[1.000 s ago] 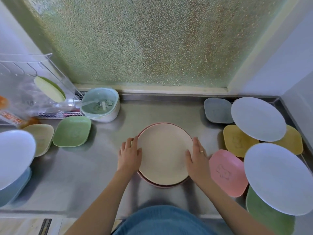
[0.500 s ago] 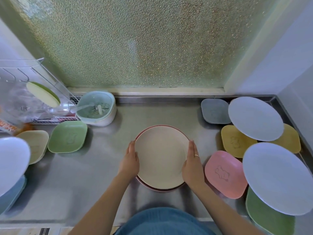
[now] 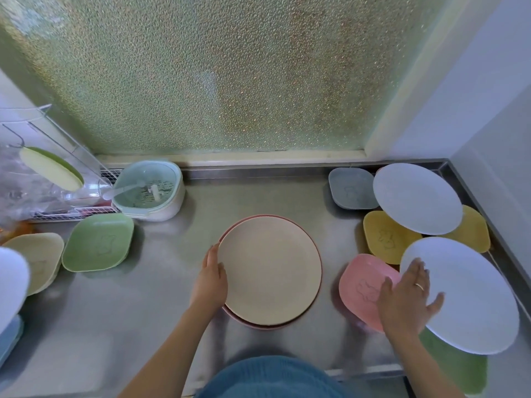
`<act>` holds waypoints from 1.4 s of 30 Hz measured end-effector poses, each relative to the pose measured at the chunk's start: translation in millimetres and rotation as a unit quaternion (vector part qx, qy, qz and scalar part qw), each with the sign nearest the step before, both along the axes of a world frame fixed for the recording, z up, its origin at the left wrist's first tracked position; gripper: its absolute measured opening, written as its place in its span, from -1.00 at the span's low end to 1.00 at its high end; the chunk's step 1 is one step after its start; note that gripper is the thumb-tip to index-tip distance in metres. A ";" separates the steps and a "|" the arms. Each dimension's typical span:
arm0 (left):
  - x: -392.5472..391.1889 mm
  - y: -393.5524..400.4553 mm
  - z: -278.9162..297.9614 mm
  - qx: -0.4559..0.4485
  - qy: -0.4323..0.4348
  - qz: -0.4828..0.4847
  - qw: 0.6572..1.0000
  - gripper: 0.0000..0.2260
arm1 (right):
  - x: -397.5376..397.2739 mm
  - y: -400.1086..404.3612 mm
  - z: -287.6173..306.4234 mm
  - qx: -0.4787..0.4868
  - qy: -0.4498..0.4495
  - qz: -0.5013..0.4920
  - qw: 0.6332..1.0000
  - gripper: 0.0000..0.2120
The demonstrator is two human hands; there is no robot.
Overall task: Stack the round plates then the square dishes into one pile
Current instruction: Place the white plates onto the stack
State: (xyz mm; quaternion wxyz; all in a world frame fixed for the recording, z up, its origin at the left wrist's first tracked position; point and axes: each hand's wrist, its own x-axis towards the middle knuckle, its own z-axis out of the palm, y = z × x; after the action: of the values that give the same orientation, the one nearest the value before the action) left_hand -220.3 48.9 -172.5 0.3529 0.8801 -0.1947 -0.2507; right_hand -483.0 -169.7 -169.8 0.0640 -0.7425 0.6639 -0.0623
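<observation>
reaching for the next round plate

you are steadying the pile in the middle of the steel counter (image 3: 161,288): a cream plate (image 3: 270,271) is sitting on a pink plate (image 3: 318,282), slightly off centre, so your left hand (image 3: 209,282) is resting flat against the cream rim, probably to keep it from sliding. your right hand (image 3: 408,297) is spreading open, fingers apart, over the near edge of a white plate (image 3: 471,297), gripping nothing yet. that white plate is lying across a pink dish (image 3: 365,288) and a green dish (image 3: 459,369), so you are likely taking it first to free them. another white plate (image 3: 416,196) is covering a yellow dish (image 3: 385,239). no writing is readable; the dishes are only showing a faint embossed figure.
</observation>
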 end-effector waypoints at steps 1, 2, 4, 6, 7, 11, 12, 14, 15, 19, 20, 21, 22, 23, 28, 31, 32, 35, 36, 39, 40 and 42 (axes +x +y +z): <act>0.0 0.0 -0.1 0.001 -0.001 0.001 1.000 -0.53 | -6.0 -2.0 -2.2 0.017 0.012 -0.016 1.000 -0.41; 0.0 0.0 0.1 0.000 -0.002 0.001 1.000 -0.54 | -11.0 -3.0 -3.9 0.031 0.022 -0.024 0.999 -0.44; 0.0 0.3 0.4 -0.001 -0.006 -0.004 1.000 -0.54 | -18.2 -2.7 -7.7 0.049 0.031 -0.027 0.998 -0.50; 0.5 0.5 0.7 0.003 -0.010 -0.007 1.000 -0.55 | -21.0 -1.5 -9.2 0.051 0.033 -0.020 0.998 -0.48; 0.7 0.8 0.7 0.006 -0.012 -0.007 1.000 -0.55 | -21.2 -1.2 -8.6 0.050 0.033 -0.017 0.998 -0.46; 0.5 1.5 0.8 0.009 -0.011 -0.011 1.000 -0.55 | -19.9 -0.6 -5.4 0.050 0.030 -0.016 0.998 -0.42; 0.8 1.7 0.7 0.008 -0.011 -0.014 1.000 -0.55 | -19.8 0.7 -5.0 0.049 0.028 -0.017 0.998 -0.42; 1.6 1.7 1.0 0.011 -0.010 -0.018 1.000 -0.54 | -19.3 3.8 -3.9 0.042 0.024 -0.017 0.999 -0.42; 2.1 1.9 1.4 0.014 -0.010 -0.020 1.000 -0.54 | -18.6 5.9 -3.6 0.035 0.018 -0.016 0.999 -0.42; 3.0 2.2 2.0 0.009 -0.013 -0.031 0.999 -0.55 | -15.4 12.5 -0.2 0.003 -0.015 -0.018 1.000 -0.43; 3.3 2.5 1.8 0.009 -0.014 -0.034 0.999 -0.55 | -14.5 14.7 0.6 -0.003 -0.019 -0.018 1.000 -0.44; 3.6 2.8 1.7 0.010 -0.014 -0.037 0.999 -0.55 | -13.8 16.9 1.0 -0.007 -0.022 -0.014 1.000 -0.44; 4.4 3.2 1.1 0.010 -0.015 -0.040 0.999 -0.55 | -13.1 19.4 1.9 -0.012 -0.023 -0.010 1.000 -0.45; 5.1 3.5 0.6 0.011 -0.016 -0.043 0.999 -0.55 | -12.8 21.8 2.8 -0.017 -0.025 -0.006 1.000 -0.44; 6.8 4.1 -0.7 0.009 -0.013 -0.048 0.999 -0.54 | -6.5 44.7 11.4 -0.043 -0.036 0.030 0.998 -0.42; 7.3 4.7 -0.5 0.009 -0.017 -0.055 0.998 -0.53 | 2.1 64.3 9.9 -0.078 -0.058 0.093 0.991 -0.37; 8.1 4.8 -1.3 0.008 -0.017 -0.058 0.998 -0.53 | 5.7 72.0 7.5 -0.093 -0.059 0.119 0.987 -0.35; 11.0 5.2 -3.2 0.011 -0.017 -0.066 0.998 -0.51 | 23.0 99.0 5.1 -0.136 -0.081 0.205 0.966 -0.53; 11.8 4.9 -4.2 0.011 -0.015 -0.070 0.997 -0.51 | 29.5 107.1 4.9 -0.154 -0.091 0.229 0.957 -0.59; 15.7 6.2 -5.3 0.018 -0.017 -0.084 0.996 -0.51 | 51.9 126.2 6.5 -0.216 -0.117 0.294 0.924 -0.52; 16.3 6.5 -5.6 0.017 -0.019 -0.086 0.996 -0.51 | 58.9 131.8 7.9 -0.230 -0.122 0.314 0.913 -0.52; 18.4 7.7 -5.9 0.005 -0.023 -0.093 0.995 -0.53 | 71.8 140.6 7.7 -0.248 -0.127 0.354 0.893 -0.58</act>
State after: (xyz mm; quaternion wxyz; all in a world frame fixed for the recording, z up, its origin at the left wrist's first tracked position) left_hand -201.9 56.6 -178.4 0.3189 0.8657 -0.2822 -0.2632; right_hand -411.2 -29.1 -162.1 -0.0206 -0.9061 0.3060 -0.2914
